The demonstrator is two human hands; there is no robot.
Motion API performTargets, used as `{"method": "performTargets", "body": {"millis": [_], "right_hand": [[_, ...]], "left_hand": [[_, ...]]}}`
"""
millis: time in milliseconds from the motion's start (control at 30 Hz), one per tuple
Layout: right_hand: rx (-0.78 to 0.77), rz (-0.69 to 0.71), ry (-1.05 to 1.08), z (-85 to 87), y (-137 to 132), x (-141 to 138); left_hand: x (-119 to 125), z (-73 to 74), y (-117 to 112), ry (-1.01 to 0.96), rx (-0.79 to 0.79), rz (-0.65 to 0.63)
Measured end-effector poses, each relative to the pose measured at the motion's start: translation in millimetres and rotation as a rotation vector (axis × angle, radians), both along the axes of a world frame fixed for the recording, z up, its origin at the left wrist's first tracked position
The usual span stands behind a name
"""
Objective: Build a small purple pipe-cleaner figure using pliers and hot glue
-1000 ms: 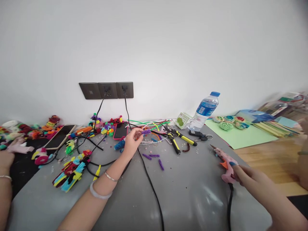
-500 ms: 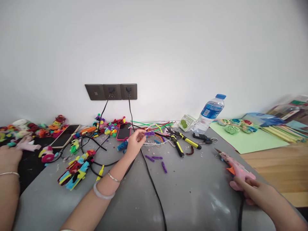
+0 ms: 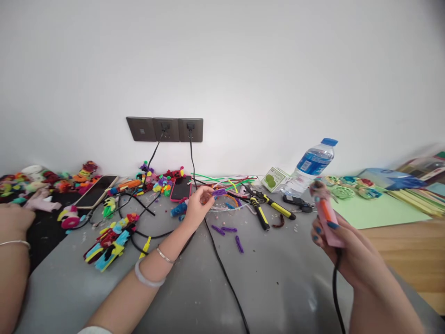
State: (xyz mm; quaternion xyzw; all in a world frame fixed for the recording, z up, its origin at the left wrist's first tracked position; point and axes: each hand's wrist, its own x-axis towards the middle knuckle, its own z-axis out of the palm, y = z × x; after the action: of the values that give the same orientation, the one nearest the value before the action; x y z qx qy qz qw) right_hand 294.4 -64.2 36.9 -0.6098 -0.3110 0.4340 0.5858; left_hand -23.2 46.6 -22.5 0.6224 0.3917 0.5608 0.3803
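My left hand pinches a short purple pipe-cleaner piece above the middle of the grey table. Several more purple pieces lie on the tabletop just below it. In my right hand is a pink glue gun with an orange trigger, raised off the table, its tip end pointing up and away. A black cord hangs from its handle. Yellow-and-black pliers and a second yellow-handled tool rest between my hands, near loose pipe cleaners.
A tilted water bottle, a green box and a key fob stand or lie near the wall. Pipe-cleaner figures, a phone and black cables fill the left. Another person's hand is at far left. Green paper lies right.
My right hand has lifted the glue gun from the table's right side, turning its tip upward. My left hand still holds the purple piece in about the same place. The view has shifted slightly.
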Motion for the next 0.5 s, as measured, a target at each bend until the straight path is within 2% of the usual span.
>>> {"method": "performTargets", "body": {"millis": [100,167,233,267,367,500], "right_hand": [[-0.012,0.149,0.161,22.9,35,-28],[0.066,0.305,0.244,31.8,58,-46],[0.179,0.512,0.335,32.5,79,-63],[0.211,0.581,0.360,29.5,88,-71],[0.257,0.618,0.356,10.5,106,-88],[0.200,0.670,0.170,-15.4,104,-94]], "left_hand": [[0,-1.2,0,-0.006,-0.007,0.011],[0,-2.2,1,-0.002,-0.010,0.016],[0,-2.9,1,0.004,-0.009,0.016],[1,-3.1,0,0.005,-0.008,0.015],[1,-3.1,1,0.000,-0.016,0.015],[1,-3.0,2,-0.043,-0.037,0.028]]}}
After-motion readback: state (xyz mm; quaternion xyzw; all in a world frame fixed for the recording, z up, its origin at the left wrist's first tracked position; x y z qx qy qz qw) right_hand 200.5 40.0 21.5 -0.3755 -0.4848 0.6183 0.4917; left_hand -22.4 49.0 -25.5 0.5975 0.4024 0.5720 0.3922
